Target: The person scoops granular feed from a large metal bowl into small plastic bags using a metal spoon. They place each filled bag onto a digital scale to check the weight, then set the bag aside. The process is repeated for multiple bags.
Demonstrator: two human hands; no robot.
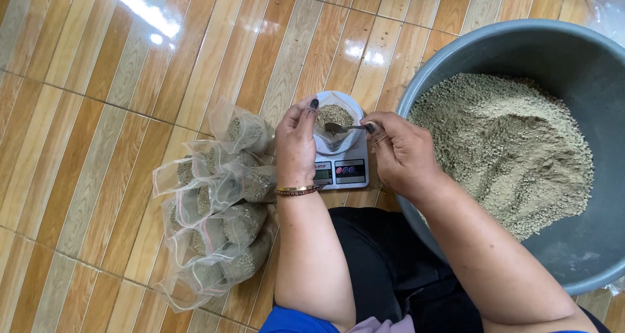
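Between our fingers, a bag (334, 117) sits half-filled on the scale (343, 169); left hand (296, 144) pinches its rim, right hand (400, 152) clamps a spoon (345, 128). Filled bags (218, 206) lie left of them; much grain (508, 144) is left in the tub (573, 53).

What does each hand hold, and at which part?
Right hand holds a spoon by its handle end; left hand grips the rim of the open bag on the scale.
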